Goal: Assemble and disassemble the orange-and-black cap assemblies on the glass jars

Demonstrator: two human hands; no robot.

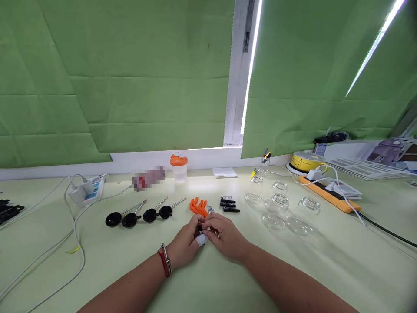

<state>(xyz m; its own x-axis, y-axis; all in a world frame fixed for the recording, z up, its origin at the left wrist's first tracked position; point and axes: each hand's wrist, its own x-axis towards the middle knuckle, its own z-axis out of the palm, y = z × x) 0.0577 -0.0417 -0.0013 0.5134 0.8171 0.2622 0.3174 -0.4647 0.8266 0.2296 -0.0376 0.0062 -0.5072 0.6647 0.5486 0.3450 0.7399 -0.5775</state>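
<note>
Over the table in front of me, my left hand (185, 244) and my right hand (228, 238) meet, fingers pinched around a small black part (200, 229) mostly hidden by them. A white patch (201, 239) shows at my left thumb; whether it is tape or a loose piece I cannot tell. Just beyond my fingertips lie several orange curved levers (197, 207) and small metal pins (210, 209). Black plastic plungers (230, 210) with a spring (227, 198) lie beyond my right hand. Left of my hands rest several black round caps with metal tubes (150, 215).
Several clear glass bottles (279, 202) stand at right, near an orange power strip (329, 194) with white cables. An orange-lidded cup (179, 168) and a white paper (224, 172) sit at the back. White cables (75, 234) and another power strip (94, 191) occupy the left.
</note>
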